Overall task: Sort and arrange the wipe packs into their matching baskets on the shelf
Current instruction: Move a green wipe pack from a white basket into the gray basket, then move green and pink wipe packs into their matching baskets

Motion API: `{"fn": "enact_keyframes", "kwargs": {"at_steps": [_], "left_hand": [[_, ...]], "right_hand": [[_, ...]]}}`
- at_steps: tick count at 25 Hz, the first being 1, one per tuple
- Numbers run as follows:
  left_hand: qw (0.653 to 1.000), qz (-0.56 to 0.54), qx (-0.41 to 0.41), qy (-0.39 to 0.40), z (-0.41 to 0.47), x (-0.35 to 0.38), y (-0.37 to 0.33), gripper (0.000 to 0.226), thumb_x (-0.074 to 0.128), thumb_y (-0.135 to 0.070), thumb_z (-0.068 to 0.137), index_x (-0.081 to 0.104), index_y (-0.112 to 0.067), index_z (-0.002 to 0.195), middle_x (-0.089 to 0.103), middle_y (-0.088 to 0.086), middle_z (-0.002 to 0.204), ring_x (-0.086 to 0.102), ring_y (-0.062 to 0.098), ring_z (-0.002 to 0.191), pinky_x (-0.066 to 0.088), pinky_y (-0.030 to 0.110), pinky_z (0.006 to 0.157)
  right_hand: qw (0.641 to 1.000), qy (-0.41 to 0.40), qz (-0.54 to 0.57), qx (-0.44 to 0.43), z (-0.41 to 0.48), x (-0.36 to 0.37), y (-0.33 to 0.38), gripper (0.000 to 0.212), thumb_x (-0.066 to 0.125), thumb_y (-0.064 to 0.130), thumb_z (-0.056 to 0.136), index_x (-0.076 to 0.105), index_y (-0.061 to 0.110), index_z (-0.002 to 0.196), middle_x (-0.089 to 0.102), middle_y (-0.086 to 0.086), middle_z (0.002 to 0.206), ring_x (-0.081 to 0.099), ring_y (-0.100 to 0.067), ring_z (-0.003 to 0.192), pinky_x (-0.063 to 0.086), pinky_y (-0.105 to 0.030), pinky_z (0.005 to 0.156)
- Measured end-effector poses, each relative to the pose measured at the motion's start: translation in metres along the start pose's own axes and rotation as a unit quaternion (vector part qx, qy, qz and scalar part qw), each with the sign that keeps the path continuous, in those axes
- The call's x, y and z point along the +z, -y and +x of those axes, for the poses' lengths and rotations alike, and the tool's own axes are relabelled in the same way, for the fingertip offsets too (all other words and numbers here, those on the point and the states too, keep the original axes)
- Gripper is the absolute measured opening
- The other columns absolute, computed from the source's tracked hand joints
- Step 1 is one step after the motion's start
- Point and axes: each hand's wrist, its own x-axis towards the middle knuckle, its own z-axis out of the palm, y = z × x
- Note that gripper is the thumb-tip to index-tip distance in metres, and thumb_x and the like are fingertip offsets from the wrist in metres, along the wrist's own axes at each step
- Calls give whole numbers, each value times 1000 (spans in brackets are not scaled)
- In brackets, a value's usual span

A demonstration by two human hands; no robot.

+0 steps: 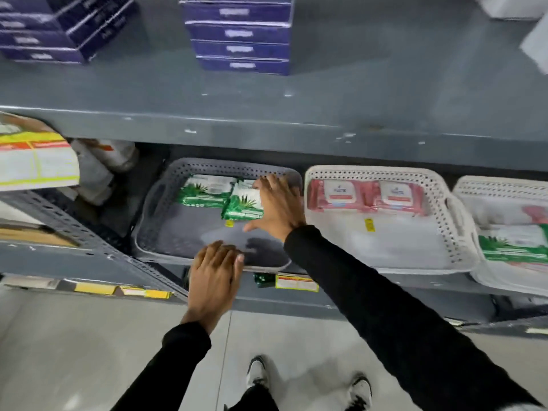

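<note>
A grey basket [166, 244] on the lower shelf holds two green wipe packs, one lying flat at the back [204, 191] and one [241, 204] tilted beside it. My right hand [278, 203] rests on the tilted green pack with fingers spread over its right side. At the basket's front rim my left hand [215, 274] lies with fingers curled over the edge. To the right, a white basket [421, 256] carries two pink wipe packs [364, 197] side by side at the back. A further white basket [504, 274] at the far right holds a green pack [516, 244] and a pink pack, partly cut off.
The grey metal shelf [267, 126] above carries stacks of purple boxes [240, 34]. A white and yellow carton [35, 164] and bagged goods sit left of the grey basket. Small green and yellow items [284, 281] lie on the level below. My shoes stand on the grey floor.
</note>
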Motion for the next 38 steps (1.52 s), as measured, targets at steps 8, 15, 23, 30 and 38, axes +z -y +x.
{"fn": "enact_keyframes", "kwargs": {"at_steps": [8, 15, 23, 30, 38], "left_hand": [[998, -50, -24, -6, 0, -4, -11, 36, 33, -31, 106, 64, -15, 114, 70, 5, 115, 61, 30, 117, 45, 43, 93], [981, -152, 116, 12, 38, 4, -132, 38, 39, -34, 104, 56, -15, 132, 53, 5, 148, 43, 25, 143, 39, 41, 110], [973, -134, 166, 87, 26, 58, -313, 38, 40, -31, 103, 62, -10, 127, 71, 8, 116, 62, 31, 116, 44, 41, 98], [982, -2, 162, 99, 24, 77, -338, 28, 41, -23, 91, 62, -17, 109, 65, 3, 96, 59, 32, 82, 36, 41, 72], [976, -115, 151, 102, 28, 53, -323, 33, 35, -24, 100, 64, -20, 115, 68, 0, 100, 61, 29, 91, 41, 39, 80]], "right_hand": [[998, 13, -56, 17, 5, 41, 8, 104, 94, 48, 52, 43, 22, 138, 48, -9, 134, 46, -32, 125, 46, -49, 96], [979, -97, 144, 105, -83, -70, -139, 84, 89, 46, 63, 52, 21, 135, 55, -8, 132, 50, -31, 124, 45, -50, 101], [956, 75, 65, 275, -220, -132, -396, 104, 94, 40, 62, 43, 20, 150, 44, -6, 156, 37, -28, 145, 28, -39, 119], [969, 54, 32, 241, -233, -115, -439, 94, 93, 41, 58, 53, 22, 141, 55, -6, 144, 43, -30, 136, 29, -43, 106], [943, -141, 203, 222, -199, -143, -329, 80, 93, 26, 51, 62, 22, 124, 66, -5, 121, 57, -28, 117, 47, -50, 99]]}}
